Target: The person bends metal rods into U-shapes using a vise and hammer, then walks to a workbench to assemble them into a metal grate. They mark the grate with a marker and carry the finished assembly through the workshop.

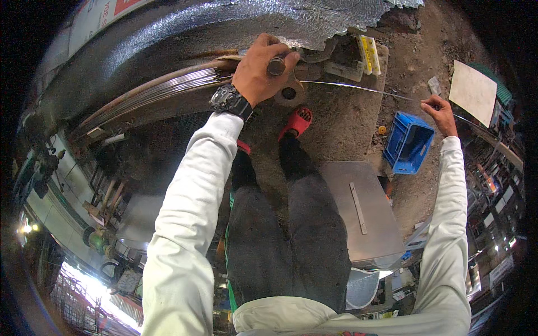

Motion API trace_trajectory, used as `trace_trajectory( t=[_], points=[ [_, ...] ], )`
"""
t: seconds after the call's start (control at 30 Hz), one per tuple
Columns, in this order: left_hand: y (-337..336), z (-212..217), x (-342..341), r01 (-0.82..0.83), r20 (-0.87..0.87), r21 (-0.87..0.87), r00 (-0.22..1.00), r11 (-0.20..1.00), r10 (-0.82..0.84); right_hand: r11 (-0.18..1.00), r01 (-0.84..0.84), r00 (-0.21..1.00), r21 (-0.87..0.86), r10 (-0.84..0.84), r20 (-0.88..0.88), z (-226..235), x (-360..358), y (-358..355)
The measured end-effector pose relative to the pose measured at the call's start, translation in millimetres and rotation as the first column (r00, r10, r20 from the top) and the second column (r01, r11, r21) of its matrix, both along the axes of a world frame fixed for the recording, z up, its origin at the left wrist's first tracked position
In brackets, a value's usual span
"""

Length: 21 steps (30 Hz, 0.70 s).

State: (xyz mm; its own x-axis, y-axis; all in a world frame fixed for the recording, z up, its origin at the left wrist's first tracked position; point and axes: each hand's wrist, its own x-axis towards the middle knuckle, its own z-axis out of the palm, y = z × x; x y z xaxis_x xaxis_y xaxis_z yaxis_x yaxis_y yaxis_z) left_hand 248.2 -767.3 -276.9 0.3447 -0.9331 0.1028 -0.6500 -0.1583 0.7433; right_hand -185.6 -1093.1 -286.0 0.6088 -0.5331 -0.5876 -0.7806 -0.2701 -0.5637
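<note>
My left hand, with a dark watch on the wrist, is closed around a round-ended handle whose lower part is hidden. Just below it is a round metal piece with a dark hole. A thin, shiny metal rod runs from beside that hand to the right. Out at arm's length, my right hand pinches the rod between thumb and fingers, and a length of it shows beyond the hand. A bundle of similar thin rods lies to the left of my left hand.
A blue plastic crate sits on the ground below my right hand. Near my legs stands a metal-topped box with a narrow strip on it. Crumpled silvery sheeting covers the far side. A pale flat board lies at far right.
</note>
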Motion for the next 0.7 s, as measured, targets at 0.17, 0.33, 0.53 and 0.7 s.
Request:
trace_trajectory(
  t=[0.17,0.33,0.53,0.7],
  points=[
    [0.9,3.9,-2.9,-0.025,-0.029,-0.001,0.999,1.000,0.025,0.995,0.044,0.999,0.088,-0.045,0.013,-11.9,8.1,3.4],
    [-10.8,5.3,-18.6,-0.012,-0.009,-0.055,1.000,0.998,0.011,0.956,-0.028,0.991,0.293,0.064,-0.115,-39.6,12.5,8.1],
    [-27.0,9.3,-70.5,-0.173,-0.009,-0.012,0.985,0.985,0.172,0.972,0.036,0.997,0.232,-0.020,-0.069,-50.3,6.6,44.3],
    [-26.3,19.6,-91.2,-0.445,-0.159,0.074,0.878,0.893,0.451,0.988,0.109,0.969,0.109,-0.130,0.209,-59.4,4.0,48.9]
  ],
)
